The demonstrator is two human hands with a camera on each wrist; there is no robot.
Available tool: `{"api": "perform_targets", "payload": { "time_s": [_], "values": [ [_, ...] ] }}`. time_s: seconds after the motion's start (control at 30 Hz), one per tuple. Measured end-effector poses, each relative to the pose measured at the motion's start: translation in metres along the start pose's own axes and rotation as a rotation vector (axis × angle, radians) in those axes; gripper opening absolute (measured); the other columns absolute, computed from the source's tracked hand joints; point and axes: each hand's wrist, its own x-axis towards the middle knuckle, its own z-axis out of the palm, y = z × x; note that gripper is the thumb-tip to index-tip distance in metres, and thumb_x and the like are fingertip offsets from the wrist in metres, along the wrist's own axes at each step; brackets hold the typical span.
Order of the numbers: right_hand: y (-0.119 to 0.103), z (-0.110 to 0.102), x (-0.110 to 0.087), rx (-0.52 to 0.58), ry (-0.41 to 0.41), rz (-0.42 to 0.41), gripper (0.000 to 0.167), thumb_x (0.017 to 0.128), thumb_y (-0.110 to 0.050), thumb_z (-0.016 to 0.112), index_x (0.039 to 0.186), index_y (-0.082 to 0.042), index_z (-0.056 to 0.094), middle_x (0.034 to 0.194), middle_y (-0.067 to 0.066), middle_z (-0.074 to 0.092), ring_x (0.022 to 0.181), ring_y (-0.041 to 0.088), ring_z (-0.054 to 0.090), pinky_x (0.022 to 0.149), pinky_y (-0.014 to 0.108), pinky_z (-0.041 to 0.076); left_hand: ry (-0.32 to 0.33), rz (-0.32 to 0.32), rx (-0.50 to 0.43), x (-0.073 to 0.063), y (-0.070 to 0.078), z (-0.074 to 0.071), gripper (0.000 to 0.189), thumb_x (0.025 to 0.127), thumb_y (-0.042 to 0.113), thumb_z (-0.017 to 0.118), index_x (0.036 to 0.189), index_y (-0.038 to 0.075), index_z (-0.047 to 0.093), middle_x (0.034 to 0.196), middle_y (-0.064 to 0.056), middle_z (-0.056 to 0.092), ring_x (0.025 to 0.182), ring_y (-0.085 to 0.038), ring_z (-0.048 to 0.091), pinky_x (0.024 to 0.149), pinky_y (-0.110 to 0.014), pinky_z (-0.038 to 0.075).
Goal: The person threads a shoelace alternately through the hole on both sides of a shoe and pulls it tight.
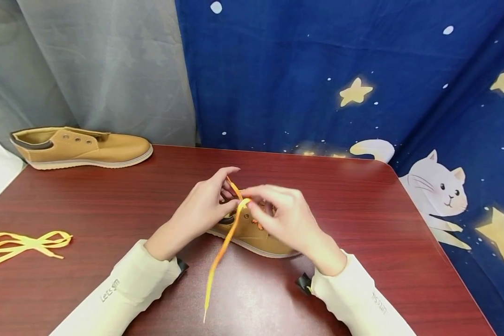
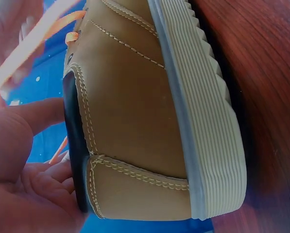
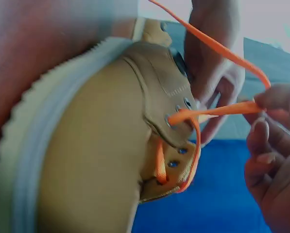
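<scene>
Table (image 1: 361, 210) is wide, and the shoe (image 1: 252, 238) sits at its middle, heel to the left and toe to the right. Left hand (image 1: 201, 200) is by the shoe's top; I cannot tell if its fingers hold anything. Right hand (image 1: 287, 212) pinches the lace (image 1: 219, 256) between thumb and finger. To do this well, I think, pull the lace slowly, keep it flat with no twist, and stop the shoe from sliding. Small holes (image 1: 246, 216) seem easiest with the tip (image 1: 204, 317) poked straight in first
</scene>
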Motion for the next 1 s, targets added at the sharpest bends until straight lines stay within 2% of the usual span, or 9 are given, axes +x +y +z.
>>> {"api": "perform_targets", "payload": {
  "time_s": [0.2, 0.4, 0.5, 0.6, 0.67, 0.77, 0.83, 1.0],
  "values": [
    [0.012, -0.014, 0.011, -0.030, 0.102, 0.134, 0.017, 0.089, -0.004, 0.070, 0.103, -0.011, 0.077, 0.079, -0.001, 0.073, 0.059, 0.004, 0.054, 0.055, 0.017, 0.045, -0.005, -0.004, 0.002, 0.000, 0.001, 0.002, 0.067, 0.082, 0.009, 0.082, 0.141, 0.010, 0.051, 0.095, -0.006, 0.069, 0.088, -0.018, 0.071, 0.080, -0.036, 0.058],
    [0.034, -0.031, 0.012, -0.119, 0.173, 0.294, 0.017, 0.089, -0.006, 0.069, 0.102, -0.011, 0.077, 0.078, 0.002, 0.073, 0.060, 0.009, 0.058, 0.059, 0.014, 0.044, -0.004, 0.005, 0.010, 0.001, 0.001, 0.002, 0.068, 0.081, 0.010, 0.083, 0.141, 0.010, 0.051, 0.096, -0.005, 0.068, 0.089, -0.018, 0.070, 0.081, -0.037, 0.058],
    [0.050, -0.034, 0.009, -0.195, 0.180, 0.372, 0.021, 0.088, -0.004, 0.067, 0.104, -0.011, 0.077, 0.080, 0.004, 0.072, 0.062, 0.013, 0.059, 0.061, 0.018, 0.044, -0.004, 0.007, 0.013, 0.001, 0.001, 0.002, 0.068, 0.081, 0.010, 0.083, 0.141, 0.010, 0.052, 0.097, -0.005, 0.068, 0.090, -0.018, 0.071, 0.082, -0.037, 0.058],
    [0.063, -0.034, 0.005, -0.309, 0.141, 0.401, 0.028, 0.086, -0.003, 0.064, 0.110, -0.014, 0.077, 0.086, 0.005, 0.072, 0.066, 0.017, 0.060, 0.062, 0.028, 0.046, -0.005, 0.005, 0.019, 0.000, 0.001, 0.002, 0.067, 0.081, 0.011, 0.083, 0.141, 0.011, 0.052, 0.097, -0.005, 0.068, 0.091, -0.018, 0.071, 0.083, -0.037, 0.058],
    [0.069, -0.031, 0.002, -0.385, 0.088, 0.381, 0.033, 0.086, -0.003, 0.064, 0.113, -0.017, 0.077, 0.094, 0.003, 0.074, 0.074, 0.020, 0.063, 0.061, 0.035, 0.048, -0.004, 0.004, 0.028, 0.000, 0.001, 0.002, 0.068, 0.081, 0.011, 0.083, 0.141, 0.011, 0.052, 0.098, -0.005, 0.068, 0.092, -0.018, 0.071, 0.083, -0.037, 0.058],
    [0.073, -0.026, -0.001, -0.445, -0.028, 0.303, 0.038, 0.085, -0.002, 0.064, 0.115, -0.022, 0.077, 0.103, 0.000, 0.075, 0.089, 0.021, 0.066, 0.064, 0.039, 0.052, -0.002, 0.006, 0.041, 0.000, 0.000, 0.003, 0.068, 0.081, 0.011, 0.083, 0.141, 0.012, 0.051, 0.099, -0.005, 0.068, 0.092, -0.018, 0.071, 0.083, -0.037, 0.058],
    [0.074, -0.022, -0.001, -0.431, -0.107, 0.226, 0.038, 0.085, -0.002, 0.065, 0.115, -0.021, 0.077, 0.106, 0.000, 0.076, 0.097, 0.020, 0.067, 0.071, 0.039, 0.055, -0.002, 0.003, 0.049, 0.000, -0.001, 0.003, 0.068, 0.081, 0.011, 0.084, 0.142, 0.012, 0.051, 0.099, -0.005, 0.068, 0.093, -0.019, 0.071, 0.082, -0.037, 0.058],
    [0.071, -0.015, -0.001, -0.359, -0.248, 0.087, 0.037, 0.086, -0.002, 0.067, 0.118, -0.019, 0.076, 0.106, 0.000, 0.076, 0.100, 0.019, 0.068, 0.083, 0.038, 0.056, -0.006, -0.005, 0.054, 0.000, -0.002, 0.004, 0.069, 0.081, 0.012, 0.084, 0.142, 0.012, 0.051, 0.099, -0.005, 0.069, 0.093, -0.019, 0.071, 0.082, -0.037, 0.058]
  ]
}}
